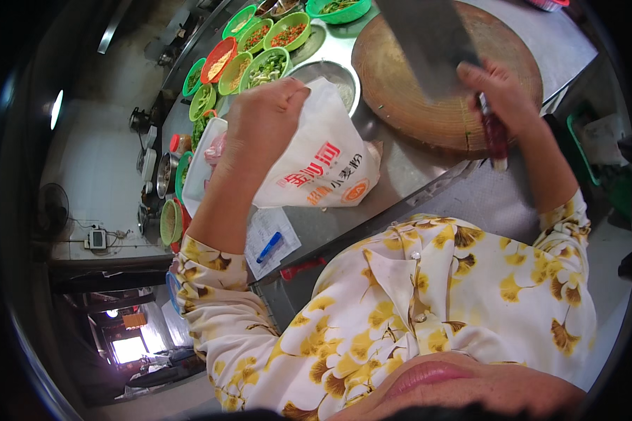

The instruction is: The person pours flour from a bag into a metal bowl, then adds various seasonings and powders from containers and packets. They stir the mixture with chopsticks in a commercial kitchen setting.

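My left hand (266, 118) is closed on the gathered top of a white flour bag (321, 158), printed with red and black writing. The bag stands upright on or just over the steel counter; what it holds is mostly hidden. In my right hand (497, 97) is a cleaver (432, 47), gripped by its dark red handle with my thumb near the blade. Its broad blade hangs over the round wooden chopping block (400, 100). Behind the bag is a steel bowl (354, 84). Left of the bag, partly behind my forearm, a white tray (197, 173) holds pinkish pieces, perhaps meat.
Green and red baskets of chopped vegetables, one a green basket (287, 31), crowd the counter's far left. A blue pen (269, 247) lies on a paper with writing (289, 234) near the front edge. A red-lidded jar (180, 143) stands further left. At the right is a green crate (582, 152).
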Motion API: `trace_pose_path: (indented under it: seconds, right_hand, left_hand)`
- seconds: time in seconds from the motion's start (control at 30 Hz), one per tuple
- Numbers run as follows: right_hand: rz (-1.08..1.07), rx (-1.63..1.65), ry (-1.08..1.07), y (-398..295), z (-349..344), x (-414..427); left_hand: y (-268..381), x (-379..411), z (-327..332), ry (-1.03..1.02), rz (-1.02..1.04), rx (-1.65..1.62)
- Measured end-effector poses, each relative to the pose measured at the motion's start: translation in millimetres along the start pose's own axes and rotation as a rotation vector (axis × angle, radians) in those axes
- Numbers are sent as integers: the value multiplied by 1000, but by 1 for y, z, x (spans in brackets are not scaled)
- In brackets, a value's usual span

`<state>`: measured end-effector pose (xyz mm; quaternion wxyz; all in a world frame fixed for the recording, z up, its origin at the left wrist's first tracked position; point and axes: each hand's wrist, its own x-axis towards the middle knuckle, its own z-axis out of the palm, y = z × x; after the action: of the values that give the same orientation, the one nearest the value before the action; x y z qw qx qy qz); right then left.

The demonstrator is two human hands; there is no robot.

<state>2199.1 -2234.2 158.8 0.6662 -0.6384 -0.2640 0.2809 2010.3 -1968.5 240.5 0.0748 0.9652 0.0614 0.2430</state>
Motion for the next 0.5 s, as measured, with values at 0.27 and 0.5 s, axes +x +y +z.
trace_pose_path:
  seconds: [0.27, 0.5]
  right_hand:
    - [249, 368, -219, 20, 30, -20]
    - [364, 460, -311, 18, 50, -22]
  left_hand:
    - [-2, -6, -22, -81, -237, -7]
    - [9, 24, -16, -317, -353, 156]
